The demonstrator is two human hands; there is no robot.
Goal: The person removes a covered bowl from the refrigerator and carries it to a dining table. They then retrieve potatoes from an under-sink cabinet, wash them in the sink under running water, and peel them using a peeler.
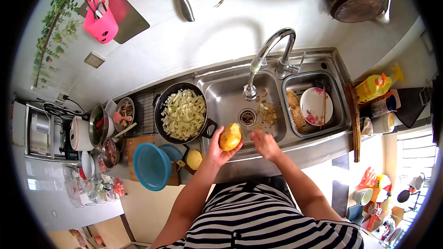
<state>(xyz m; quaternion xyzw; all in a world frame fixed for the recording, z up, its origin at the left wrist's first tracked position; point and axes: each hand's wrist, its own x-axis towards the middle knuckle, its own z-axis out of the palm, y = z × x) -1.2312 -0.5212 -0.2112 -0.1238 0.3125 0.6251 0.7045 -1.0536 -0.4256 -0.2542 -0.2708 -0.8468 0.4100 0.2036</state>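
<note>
My left hand (pixel 220 151) is wrapped round a partly peeled potato (pixel 230 137) at the sink's front edge. Its skin is yellow-brown, with a paler bared patch near the top. Just to the right, apart from the potato, my right hand (pixel 266 145) is closed and somewhat blurred; what it grips is too small to name. Pale peelings (pixel 266 113) lie in the left basin of the steel sink (pixel 221 93), beside the drain (pixel 248 117). A peeled, pale yellow potato (pixel 194 159) rests on the counter to the left of my left hand.
A black pan (pixel 158 119) of chopped pale-green vegetable stands left of the sink, with a blue basket (pixel 152 166) in front. The faucet (pixel 272 46) arches over the left basin. A flowered plate (pixel 310 103) and chopsticks (pixel 324 103) sit in the right basin.
</note>
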